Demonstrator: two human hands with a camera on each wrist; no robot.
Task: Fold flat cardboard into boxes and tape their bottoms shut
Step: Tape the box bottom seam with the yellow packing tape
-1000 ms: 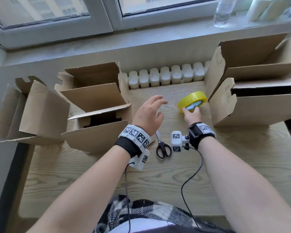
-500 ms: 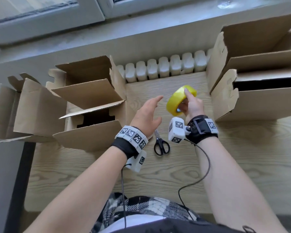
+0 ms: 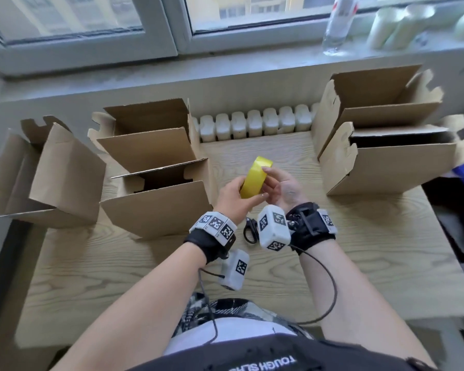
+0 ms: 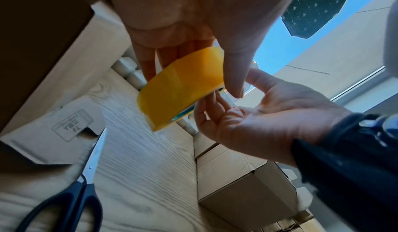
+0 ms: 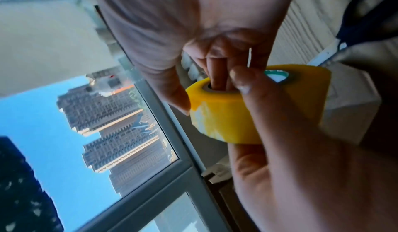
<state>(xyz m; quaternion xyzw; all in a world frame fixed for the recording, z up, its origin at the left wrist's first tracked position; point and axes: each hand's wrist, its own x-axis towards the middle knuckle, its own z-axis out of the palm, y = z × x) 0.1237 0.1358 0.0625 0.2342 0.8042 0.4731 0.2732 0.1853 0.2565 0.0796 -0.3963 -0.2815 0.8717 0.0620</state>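
Observation:
A yellow tape roll is held upright above the middle of the wooden table, between both hands. My left hand grips its outer band, thumb across the near side and fingers behind. My right hand has fingers pushed into the roll's core. Folded cardboard boxes lie on their sides with flaps open: two at the left, one at the far left, two stacked at the right.
Black-handled scissors lie on the table under my wrists, partly hidden in the head view. A row of white radiator ribs runs along the table's back edge. A clear bottle stands on the windowsill.
My right hand lifted the tape roll off the table and brought it nearer to me. My left hand, open beside it before, now grips the roll too.

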